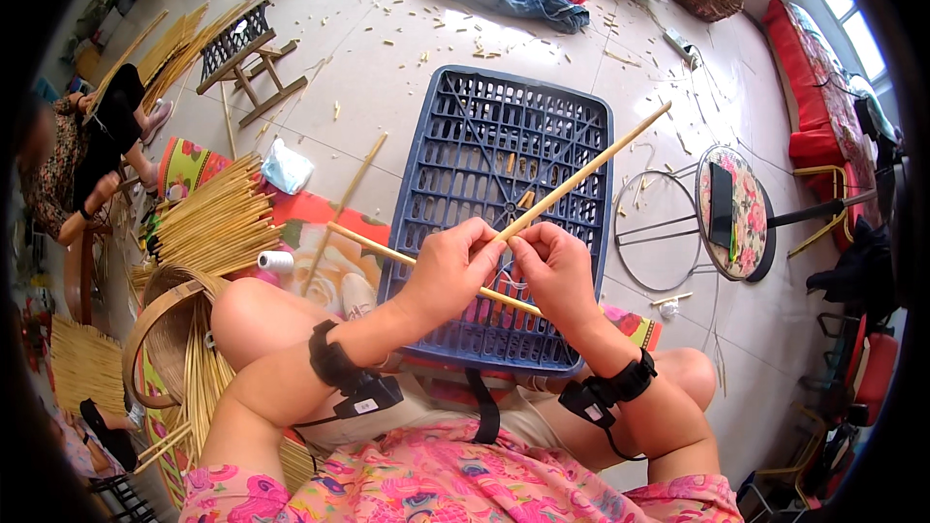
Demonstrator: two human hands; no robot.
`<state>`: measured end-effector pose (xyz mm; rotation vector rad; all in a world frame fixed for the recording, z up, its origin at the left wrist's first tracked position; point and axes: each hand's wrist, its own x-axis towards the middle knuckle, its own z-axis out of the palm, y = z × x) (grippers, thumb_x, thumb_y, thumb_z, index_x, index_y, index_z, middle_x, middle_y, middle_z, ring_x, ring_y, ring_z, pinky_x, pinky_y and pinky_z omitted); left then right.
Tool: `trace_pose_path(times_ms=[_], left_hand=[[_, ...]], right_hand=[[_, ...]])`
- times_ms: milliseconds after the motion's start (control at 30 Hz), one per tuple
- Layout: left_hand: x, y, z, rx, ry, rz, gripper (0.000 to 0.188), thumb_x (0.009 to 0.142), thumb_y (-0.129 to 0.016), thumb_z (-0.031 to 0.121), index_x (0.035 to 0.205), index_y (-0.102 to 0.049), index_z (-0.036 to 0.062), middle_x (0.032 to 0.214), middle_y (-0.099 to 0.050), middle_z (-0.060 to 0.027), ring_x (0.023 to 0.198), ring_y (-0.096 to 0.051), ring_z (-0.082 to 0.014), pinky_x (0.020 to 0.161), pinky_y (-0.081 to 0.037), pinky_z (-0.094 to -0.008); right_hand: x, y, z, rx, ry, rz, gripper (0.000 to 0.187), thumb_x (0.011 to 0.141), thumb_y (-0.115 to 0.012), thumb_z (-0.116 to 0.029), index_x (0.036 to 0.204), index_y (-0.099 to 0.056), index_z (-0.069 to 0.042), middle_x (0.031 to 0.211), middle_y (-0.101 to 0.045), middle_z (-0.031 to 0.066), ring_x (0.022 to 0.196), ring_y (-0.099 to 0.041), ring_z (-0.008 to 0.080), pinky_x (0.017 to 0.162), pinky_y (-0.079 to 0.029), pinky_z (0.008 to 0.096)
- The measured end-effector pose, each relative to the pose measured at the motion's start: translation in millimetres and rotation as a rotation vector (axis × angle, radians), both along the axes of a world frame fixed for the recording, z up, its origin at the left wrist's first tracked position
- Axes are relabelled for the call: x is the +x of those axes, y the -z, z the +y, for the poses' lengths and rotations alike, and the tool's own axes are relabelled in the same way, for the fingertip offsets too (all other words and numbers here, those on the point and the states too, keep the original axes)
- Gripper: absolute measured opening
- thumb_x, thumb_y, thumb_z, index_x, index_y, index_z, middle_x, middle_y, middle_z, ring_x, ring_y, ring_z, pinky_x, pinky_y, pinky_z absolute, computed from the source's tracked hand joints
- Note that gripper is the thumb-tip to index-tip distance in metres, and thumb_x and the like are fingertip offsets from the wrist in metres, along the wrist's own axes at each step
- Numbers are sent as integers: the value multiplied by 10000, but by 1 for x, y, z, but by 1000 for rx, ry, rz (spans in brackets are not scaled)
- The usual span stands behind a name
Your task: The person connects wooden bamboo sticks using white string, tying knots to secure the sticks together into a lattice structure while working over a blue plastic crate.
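Note:
My left hand (450, 266) pinches the lower end of a pale straw-coloured stalk (591, 169), which slants up to the right over a blue plastic crate (484, 356). My right hand (560, 281) is closed beside it, thumb and finger pressed at the same end. A thin white thread (511, 280) loops just below the fingertips; where it is tied or held is hidden. Under my hands a second stalk (373, 244) runs across the crate from left to lower right. Short cut pieces (526, 199) of stalk lie on the crate's slatted top.
Left of the crate are a stalk bundle (218, 223), a white thread spool (276, 261) and a round basket (145, 344) of stalks. A round stool (741, 189) bearing a dark phone-like slab stands right. Another person (68, 169) sits far left. Cut bits litter the tiles.

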<state>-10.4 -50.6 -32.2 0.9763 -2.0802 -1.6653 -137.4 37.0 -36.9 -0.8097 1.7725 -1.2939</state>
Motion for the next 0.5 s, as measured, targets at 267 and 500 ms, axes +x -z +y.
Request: trace_pose_path(times_ms=[267, 500], left_hand=[[-3, 8, -20, -400, -62, 16, 145, 829, -596, 142, 884, -608, 9, 753, -622, -136, 668, -618, -244, 589, -462, -323], [-7, 4, -10, -502, 39, 40, 130, 817, -592, 132, 869, -601, 13, 758, -601, -145, 694, -594, -305, 601, -461, -355]], right_hand=[[-19, -28, -9, -149, 20, 1151, 154, 745, -659, -157, 837, -574, -67, 820, -556, 70, 759, -543, 272, 665, -432, 378], [-11, -15, -17, -227, -63, 1170, 79, 744, -622, -130, 740, -557, -86, 800, -515, 63, 775, -507, 260, 691, -388, 370]])
